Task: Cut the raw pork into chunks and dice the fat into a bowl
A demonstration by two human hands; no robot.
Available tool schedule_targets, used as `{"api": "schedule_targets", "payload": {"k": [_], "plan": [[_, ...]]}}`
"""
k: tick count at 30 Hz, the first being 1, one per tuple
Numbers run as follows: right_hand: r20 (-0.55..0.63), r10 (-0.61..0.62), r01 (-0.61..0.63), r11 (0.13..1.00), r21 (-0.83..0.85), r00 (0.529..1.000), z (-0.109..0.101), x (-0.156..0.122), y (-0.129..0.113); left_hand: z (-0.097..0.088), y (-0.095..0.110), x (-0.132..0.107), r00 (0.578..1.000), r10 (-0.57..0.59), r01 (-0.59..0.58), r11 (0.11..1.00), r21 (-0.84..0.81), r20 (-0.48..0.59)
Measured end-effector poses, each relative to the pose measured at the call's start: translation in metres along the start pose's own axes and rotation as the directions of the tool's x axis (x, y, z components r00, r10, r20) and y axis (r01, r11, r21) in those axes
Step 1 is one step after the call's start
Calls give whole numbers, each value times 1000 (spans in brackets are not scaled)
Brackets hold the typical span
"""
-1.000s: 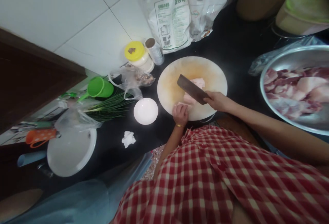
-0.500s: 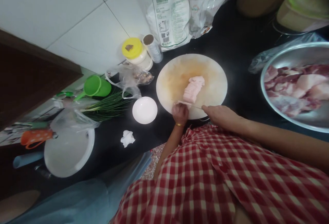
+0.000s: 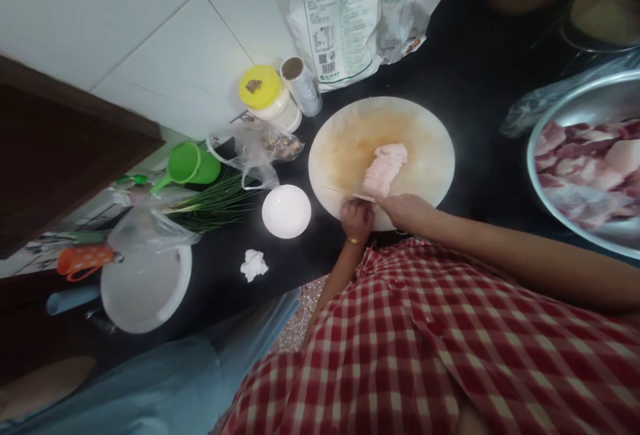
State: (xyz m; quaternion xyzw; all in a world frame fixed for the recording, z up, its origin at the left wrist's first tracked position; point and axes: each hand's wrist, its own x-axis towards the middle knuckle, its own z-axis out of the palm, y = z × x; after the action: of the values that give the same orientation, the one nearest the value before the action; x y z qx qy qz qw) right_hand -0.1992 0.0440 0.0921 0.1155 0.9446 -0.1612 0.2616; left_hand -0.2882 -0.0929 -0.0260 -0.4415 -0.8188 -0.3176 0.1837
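A pale pink piece of meat [image 3: 386, 167], cut across into slices, lies on the round white cutting board [image 3: 331, 135], whose middle is stained brownish. My right hand [image 3: 407, 212] is closed round the handle of a knife [image 3: 363, 198]; its thin blade points left across the near end of the meat. Just below the blade, my left hand [image 3: 357, 219] has its fingers curled at the meat's near end, which they mostly cover. A small white bowl [image 3: 287, 212] sits left of the board.
A metal basin [image 3: 543, 202] of raw meat stands at right. On the left are a crumpled tissue [image 3: 254, 265], green stalks [image 3: 215, 203], a green cup [image 3: 193, 163] and a white basin [image 3: 183, 288]. Behind stand a yellow-lidded jar [image 3: 270, 95] and a flour bag [image 3: 340, 22]. Someone in blue is at lower left.
My right hand and the knife have slid left across the near end of the meat, so the hand is now close to it. My left hand stays by the meat. The view has shifted slightly.
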Motion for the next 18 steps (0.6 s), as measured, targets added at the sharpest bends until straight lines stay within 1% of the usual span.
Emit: {"api": "schedule_targets", "payload": {"k": [4, 6, 8, 10, 13, 15, 18], "plan": [[103, 79, -79, 997, -8, 992, 9, -25, 24, 0, 3, 1, 1000, 9, -9, 1000, 22, -17], [132, 95, -94, 996, -12, 987, 12, -25, 28, 0, 3, 1, 1000, 14, -13, 1000, 19, -15], [107, 70, -69, 998, -15, 992, 15, -12, 22, 0, 2, 1, 1000, -2, 2, 1000, -5, -4], [54, 44, -43, 999, -8, 998, 18, 7, 12, 1, 1, 1, 1000, -19, 20, 999, -29, 13], [-24, 40, -39, 999, 28, 999, 21, 28, 0, 2, 0, 0, 1000, -16, 16, 1000, -14, 7], [-51, 32, -29, 997, 66, 998, 21, 29, 3, 2, -1, 1, 1000, -9, 9, 1000, 21, -7], [-39, 63, -55, 984, 168, 997, 16, 17, 20, 0, 1, 2, 1000, -8, 8, 999, 41, -1]]}}
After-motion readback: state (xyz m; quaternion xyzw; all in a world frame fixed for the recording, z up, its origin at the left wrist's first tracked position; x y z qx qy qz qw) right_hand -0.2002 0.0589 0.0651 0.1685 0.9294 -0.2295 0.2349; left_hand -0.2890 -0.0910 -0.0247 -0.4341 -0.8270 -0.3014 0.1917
